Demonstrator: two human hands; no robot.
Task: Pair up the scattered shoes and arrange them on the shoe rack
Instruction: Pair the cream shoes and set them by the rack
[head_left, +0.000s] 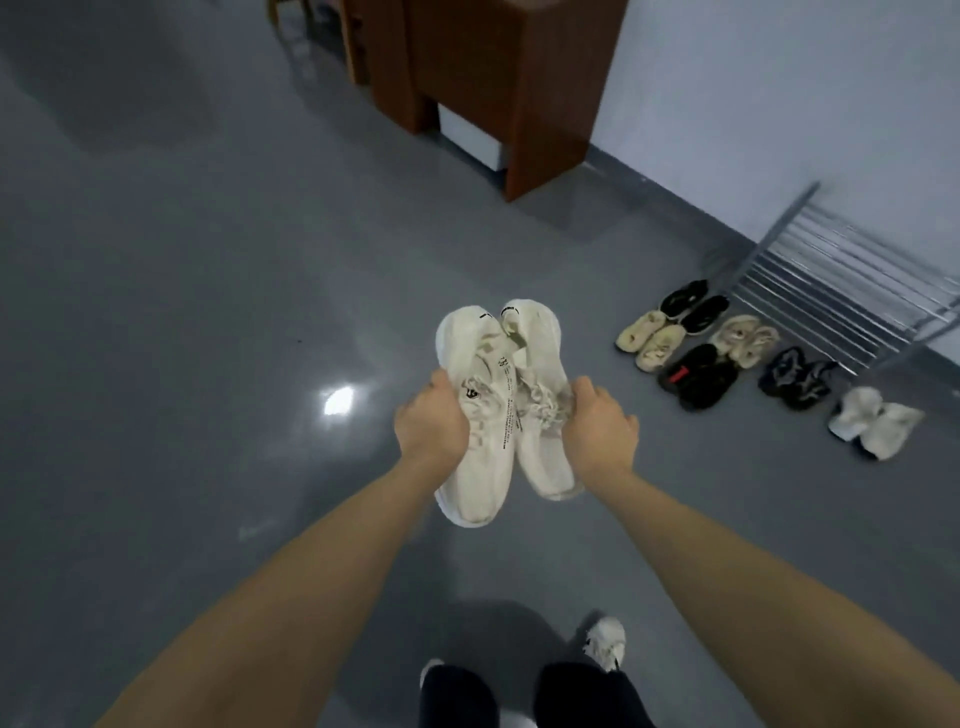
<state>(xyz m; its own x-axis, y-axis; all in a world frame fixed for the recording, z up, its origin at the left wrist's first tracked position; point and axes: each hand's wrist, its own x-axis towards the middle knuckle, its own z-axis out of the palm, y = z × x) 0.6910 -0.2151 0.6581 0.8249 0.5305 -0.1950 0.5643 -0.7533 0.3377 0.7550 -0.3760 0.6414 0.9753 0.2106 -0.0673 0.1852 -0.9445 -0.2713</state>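
Two cream-white sneakers are held side by side above the grey floor, toes toward me. My left hand (432, 422) grips the left sneaker (475, 467) at its laces. My right hand (602, 423) grips the right sneaker (540, 353) the same way. A metal wire shoe rack (831, 291) stands against the wall at the right. In front of it on the floor lie pairs: black (693, 306), beige (649, 340), tan (745, 338), black with a red patch (698, 376), dark grey (795, 384) and white (875, 421).
A brown wooden cabinet (498, 78) stands at the back by the pale wall, with a white box (472, 137) under it. Grey glossy floor (208, 312) stretches to the left. My own feet in white shoes (605, 644) show at the bottom.
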